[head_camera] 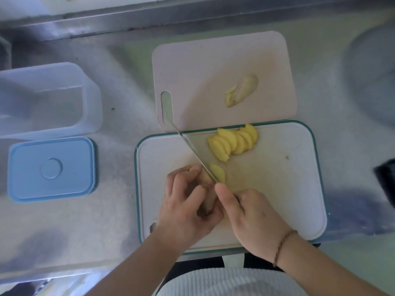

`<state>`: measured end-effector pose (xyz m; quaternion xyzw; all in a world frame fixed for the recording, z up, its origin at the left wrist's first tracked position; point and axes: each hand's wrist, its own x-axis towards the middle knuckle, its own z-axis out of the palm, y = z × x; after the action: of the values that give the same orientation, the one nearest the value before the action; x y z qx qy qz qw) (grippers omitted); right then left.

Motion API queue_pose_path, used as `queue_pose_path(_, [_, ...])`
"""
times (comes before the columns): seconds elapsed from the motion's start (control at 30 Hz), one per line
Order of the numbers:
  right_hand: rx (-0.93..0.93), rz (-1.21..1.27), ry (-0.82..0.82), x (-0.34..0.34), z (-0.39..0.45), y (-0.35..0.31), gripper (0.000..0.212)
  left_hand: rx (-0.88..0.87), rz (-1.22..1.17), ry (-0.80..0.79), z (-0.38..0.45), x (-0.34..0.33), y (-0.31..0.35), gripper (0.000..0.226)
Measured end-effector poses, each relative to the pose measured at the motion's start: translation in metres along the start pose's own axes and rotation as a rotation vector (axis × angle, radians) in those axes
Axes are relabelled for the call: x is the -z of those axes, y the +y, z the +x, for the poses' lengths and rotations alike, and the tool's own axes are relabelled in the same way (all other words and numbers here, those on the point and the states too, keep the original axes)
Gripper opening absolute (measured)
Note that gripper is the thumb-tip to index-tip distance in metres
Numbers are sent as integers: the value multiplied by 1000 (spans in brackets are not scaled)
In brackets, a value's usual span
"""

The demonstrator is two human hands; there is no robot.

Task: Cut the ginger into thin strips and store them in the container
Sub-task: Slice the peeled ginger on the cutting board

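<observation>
A steel bench is carrying everything, seen from above. Near the person, a white cutting board with a teal rim is lying flat, and a pale pink board is sitting just beyond it, their edges overlapping. At the far left, a clear empty container is standing open, with its blue lid lying flat just in front of it.

The right hand is coming in from the lower right, closed around the handle of a knife, thumb stretched along the blade's base. The blade is running diagonally, its tip pointing away and to the left. The left hand is curled, fingers clamped on a ginger piece against the blade. One fresh slice is lying right of the blade. A fanned row of yellow slices is resting farther back. A leftover ginger knob is lying on the pink board, its long axis slanting from near left to far right.
</observation>
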<state>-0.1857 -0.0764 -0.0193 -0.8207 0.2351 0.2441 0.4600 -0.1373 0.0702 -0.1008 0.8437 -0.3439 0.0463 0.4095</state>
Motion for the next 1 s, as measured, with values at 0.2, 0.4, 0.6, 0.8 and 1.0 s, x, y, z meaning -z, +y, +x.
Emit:
queue_pose_path(0.2, [-17,79,58,15,-34,2,74,3,25,-9,0,2,1,46])
queue_pose_path(0.4, [-110,28,45,13,-59,0,89,42,22,-3,-1,2,5,55])
queue_pose_path(0.6, [-63,-25,77,12,-51,-5,66,45,8,6,-2,1,6,60])
queue_pose_path(0.8, [-65,-25,60,13,-51,-11,62,28,6,9,-2,1,5,59])
queue_pose_path(1.0, [-72,-54,80,12,-50,-14,64,38,9,23,-3,0,5,53])
